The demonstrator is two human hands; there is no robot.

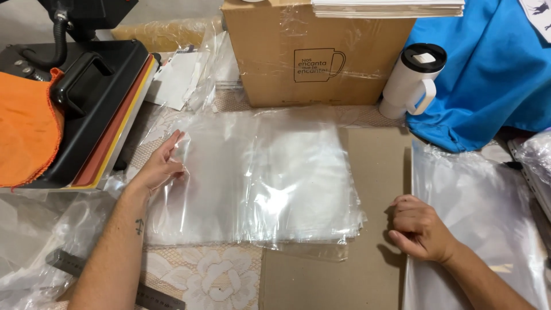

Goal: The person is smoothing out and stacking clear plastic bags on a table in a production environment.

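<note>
Bare cardboard sheet [367,172] lies open; box [315,54], tumbler [410,83] and heat press [97,109] hem it in.

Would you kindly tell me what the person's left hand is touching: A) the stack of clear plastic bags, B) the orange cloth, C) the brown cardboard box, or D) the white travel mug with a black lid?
A: the left hand rests its fingers on the stack of clear plastic bags, at its left edge.
</note>
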